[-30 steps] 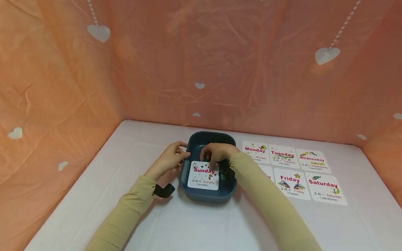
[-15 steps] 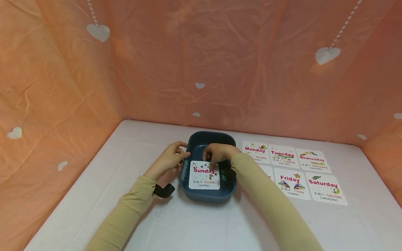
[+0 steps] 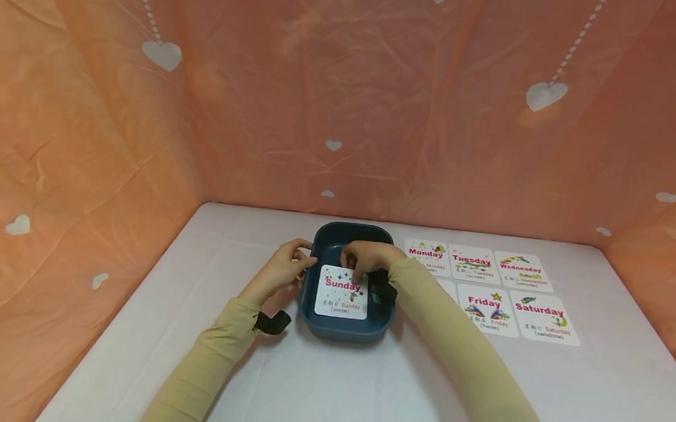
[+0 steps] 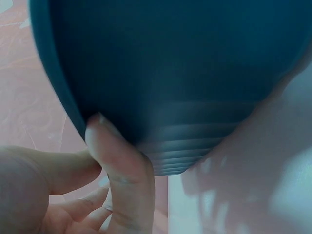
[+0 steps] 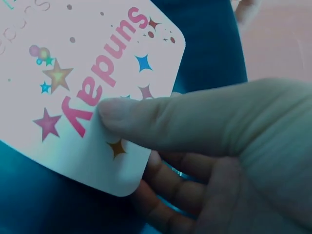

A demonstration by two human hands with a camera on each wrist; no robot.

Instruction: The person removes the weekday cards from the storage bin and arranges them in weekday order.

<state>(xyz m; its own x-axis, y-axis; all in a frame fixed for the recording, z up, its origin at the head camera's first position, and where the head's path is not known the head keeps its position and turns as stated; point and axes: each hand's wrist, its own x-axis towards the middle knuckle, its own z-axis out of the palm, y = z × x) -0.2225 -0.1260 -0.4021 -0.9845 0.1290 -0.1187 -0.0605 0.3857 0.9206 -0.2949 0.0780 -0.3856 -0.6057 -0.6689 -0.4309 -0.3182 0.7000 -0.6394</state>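
A white "Sunday" flashcard point(image 3: 339, 300) lies over the front half of a dark blue plastic box point(image 3: 345, 334). My right hand point(image 3: 370, 256) pinches its far edge inside the box. In the right wrist view the thumb point(image 5: 141, 122) presses on the printed face, by the word's last letters, while curled fingers point(image 5: 180, 183) sit behind the card. At the box's left side, my left hand point(image 3: 279, 271) grips the rim between thumb and finger. The left wrist view shows one finger point(image 4: 124, 170) against the ribbed wall point(image 4: 180, 141).
Right of the box, day cards lie in two rows on the white table point(image 3: 323, 395): Monday point(image 3: 427, 259), Tuesday point(image 3: 473, 264), Wednesday point(image 3: 522, 272), Friday point(image 3: 488, 310) and Saturday point(image 3: 544, 318). The right sleeve point(image 3: 459, 340) partly covers another card point(image 3: 448, 288). Orange cloth point(image 3: 299, 102) surrounds the table.
The far edge of the Sunday card has risen slightly in my right hand. My left hand stays at the box rim. The head view has shifted a little.
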